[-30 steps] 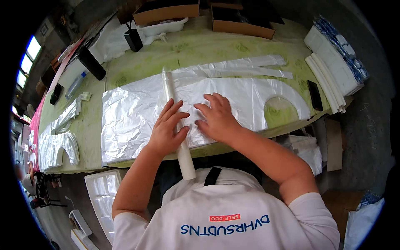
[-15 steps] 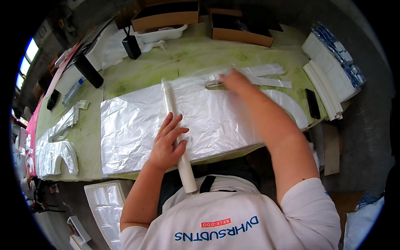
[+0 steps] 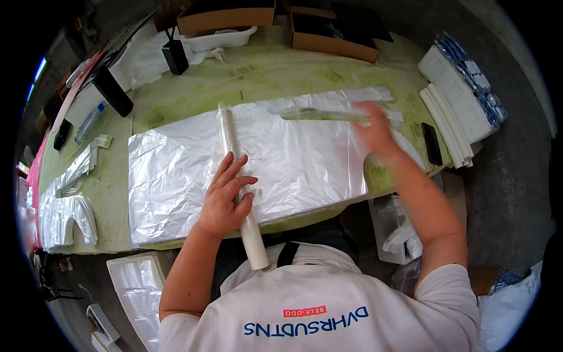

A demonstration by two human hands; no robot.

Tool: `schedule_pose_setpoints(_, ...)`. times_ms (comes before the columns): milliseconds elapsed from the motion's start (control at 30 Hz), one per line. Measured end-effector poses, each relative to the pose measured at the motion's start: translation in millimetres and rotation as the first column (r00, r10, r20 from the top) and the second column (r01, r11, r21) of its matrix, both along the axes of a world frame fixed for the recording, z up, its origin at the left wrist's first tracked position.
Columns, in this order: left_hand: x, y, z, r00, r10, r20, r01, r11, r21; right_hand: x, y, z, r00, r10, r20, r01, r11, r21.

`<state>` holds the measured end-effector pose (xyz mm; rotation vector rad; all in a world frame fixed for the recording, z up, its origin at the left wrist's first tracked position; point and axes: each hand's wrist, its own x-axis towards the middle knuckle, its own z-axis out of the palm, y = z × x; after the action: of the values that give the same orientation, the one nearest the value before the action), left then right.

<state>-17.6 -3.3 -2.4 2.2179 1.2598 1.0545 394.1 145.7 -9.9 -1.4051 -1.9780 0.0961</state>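
A thin, shiny white plastic sheet (image 3: 176, 176) lies spread across the table, creased all over. Its right end has narrow strips and a curved edge, with a long slot between. Across the sheet lies a pale, film-wrapped roll (image 3: 253, 240), its near end jutting past the table edge. My left hand (image 3: 226, 193) rests on this roll, fingers stretched and thumb apart. Over the strips at the sheet's right end is my right hand (image 3: 375, 130), blurred by motion; its fingers and thumb look apart, and I see nothing held. What its fingertips touch is unclear.
A folded white plastic piece (image 3: 67, 217) lies at left. Behind stand a black cylinder (image 3: 111, 91), a bottle (image 3: 89, 123) and cardboard boxes (image 3: 334, 44). At right are a phone (image 3: 431, 144), white rolls (image 3: 446, 126) and a white stack topped with blue packets (image 3: 469, 76).
My right hand has moved right and nearer, from beside the slot to the strips at the sheet's right end. My left hand stays on the roll. The whole view has shifted slightly.
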Motion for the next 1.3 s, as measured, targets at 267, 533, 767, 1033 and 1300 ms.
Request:
schedule_pose_setpoints(267, -0.5, 0.5, -1.3, 1.000, 0.012, 0.010, -0.012, 1.000, 0.017, -154.2, -10.7, 18.5, 0.942, -0.071, 0.328, 0.231, 0.846, -0.480)
schedule_pose_setpoints(533, -17.7, 1.8, -17.1, 0.922, 0.073, 0.380, -0.194, 0.937, 0.291, -232.0, -109.8, 18.2, 0.813, 0.580, 0.057, -0.579, 0.815, -0.039)
schedule_pose_setpoints(767, -17.6, 7.8, 42.2, 0.942, -0.259, -0.212, 0.247, 0.965, -0.083, -260.7, -144.4, 3.5, 0.697, 0.672, -0.250, -0.699, 0.714, -0.030)
schedule_pose_setpoints(1033, -86.5, -27.5, 18.4, 0.934, 0.269, -0.235, -0.233, 0.957, 0.170, -201.1, -191.4, 2.6, 0.679, 0.674, -0.291, -0.648, 0.737, 0.194)
schedule_pose_setpoints(1300, -62.5, -65.9, 28.8, 0.945, 0.146, -0.292, -0.198, 0.968, -0.156, -199.2, -212.5, 1.9, 0.569, 0.756, -0.322, -0.773, 0.626, 0.102)
